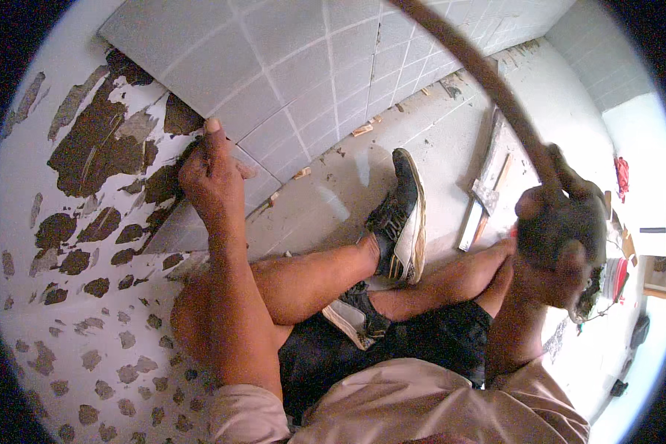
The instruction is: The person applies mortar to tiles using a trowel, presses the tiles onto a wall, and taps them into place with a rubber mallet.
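My left hand (218,177) is at the wall, against the corner of a large grey tile (200,44) with pale grid lines. One finger points up along the tile's edge while the others curl in; whatever they grip is hidden. Another grey tile (177,226) shows below this hand. At the right, my right hand (562,233) is closed around a long brown wooden handle (488,78). The handle slants up and left past the top of the view, so its far end is out of sight.
Bare wall with dark mortar patches (96,159) lies left. Small wooden wedges (362,130) sit along the tiles' foot. A long straight bar (472,226) and a thin wood strip (496,185) lie on the floor, beyond my crossed legs and shoes (403,229).
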The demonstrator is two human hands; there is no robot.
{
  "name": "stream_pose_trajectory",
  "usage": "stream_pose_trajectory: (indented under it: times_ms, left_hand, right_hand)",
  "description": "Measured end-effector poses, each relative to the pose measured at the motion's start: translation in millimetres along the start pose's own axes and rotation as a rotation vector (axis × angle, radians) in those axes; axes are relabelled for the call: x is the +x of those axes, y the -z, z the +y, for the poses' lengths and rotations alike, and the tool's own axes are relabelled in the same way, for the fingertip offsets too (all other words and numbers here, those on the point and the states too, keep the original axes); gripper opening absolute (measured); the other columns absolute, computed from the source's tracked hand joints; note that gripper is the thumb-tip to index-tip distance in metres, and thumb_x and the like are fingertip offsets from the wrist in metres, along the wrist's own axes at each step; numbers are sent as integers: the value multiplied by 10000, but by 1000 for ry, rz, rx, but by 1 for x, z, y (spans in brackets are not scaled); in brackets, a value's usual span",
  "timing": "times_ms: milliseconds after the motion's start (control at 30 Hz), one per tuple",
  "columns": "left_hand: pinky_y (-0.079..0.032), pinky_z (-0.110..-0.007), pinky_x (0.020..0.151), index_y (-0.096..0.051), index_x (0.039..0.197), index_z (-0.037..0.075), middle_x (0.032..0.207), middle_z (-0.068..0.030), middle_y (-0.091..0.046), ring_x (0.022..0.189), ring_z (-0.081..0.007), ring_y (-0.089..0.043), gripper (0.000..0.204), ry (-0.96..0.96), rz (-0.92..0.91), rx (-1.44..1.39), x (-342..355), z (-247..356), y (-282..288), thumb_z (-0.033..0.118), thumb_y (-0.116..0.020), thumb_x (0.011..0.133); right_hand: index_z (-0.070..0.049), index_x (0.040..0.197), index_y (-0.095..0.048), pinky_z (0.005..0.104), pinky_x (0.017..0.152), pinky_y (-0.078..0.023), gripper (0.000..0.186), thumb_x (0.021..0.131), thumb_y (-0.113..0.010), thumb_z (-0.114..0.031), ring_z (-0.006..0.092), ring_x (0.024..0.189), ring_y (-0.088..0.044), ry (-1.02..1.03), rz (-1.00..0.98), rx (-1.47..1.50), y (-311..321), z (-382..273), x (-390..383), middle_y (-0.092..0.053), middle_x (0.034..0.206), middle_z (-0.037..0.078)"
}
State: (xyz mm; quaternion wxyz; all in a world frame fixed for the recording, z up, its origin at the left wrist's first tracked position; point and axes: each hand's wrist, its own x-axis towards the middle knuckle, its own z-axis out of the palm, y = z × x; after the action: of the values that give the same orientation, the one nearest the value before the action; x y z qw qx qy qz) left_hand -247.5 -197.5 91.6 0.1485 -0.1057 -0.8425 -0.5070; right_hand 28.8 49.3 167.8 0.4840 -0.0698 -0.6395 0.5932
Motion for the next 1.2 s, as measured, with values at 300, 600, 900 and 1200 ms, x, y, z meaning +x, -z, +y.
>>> stream_pose_trajectory:
  times_ms: [300, 600, 900, 1200]
  left_hand:
    - [-493, -377, 546, -650, 693, -56, 485, -112, -592, 450, -207, -571, 721, 154, -82, -52, 4, -10, 3, 563, -457, 1009]
    - [-457, -306, 486, -666, 764, -81, 494, -96, -595, 451, -182, -570, 726, 209, -33, -140, 3, -9, -8, 575, -468, 1003]
    - [-441, -300, 490, -609, 646, -15, 490, -79, -596, 433, -156, -500, 682, 152, -52, -100, -6, 8, -15, 526, -449, 1029]
    - [-484, -325, 526, -619, 618, -26, 492, -95, -608, 427, -179, -517, 761, 188, -21, -99, 0, 8, -7, 576, -392, 1024]
  right_hand:
    - [-5, 1293, -410, 367, 699, -563, 846, 725, -815, -485, 289, 828, -683, -119, 3, -30, -30, 1, 10, -617, 1238, 269]
    - [32, 1229, -492, 352, 784, -553, 736, 706, -814, -373, 291, 997, -668, -237, -47, -59, -21, -1, -13, -583, 1301, 256]
    - [67, 1210, -472, 438, 856, -546, 668, 708, -799, -228, 366, 1008, -671, 168, -201, 74, -23, 49, -31, -621, 1149, 275]
    - [8, 1162, -516, 394, 831, -553, 678, 662, -838, -317, 290, 1007, -664, -239, 11, 334, -19, -20, -1, -595, 1289, 251]
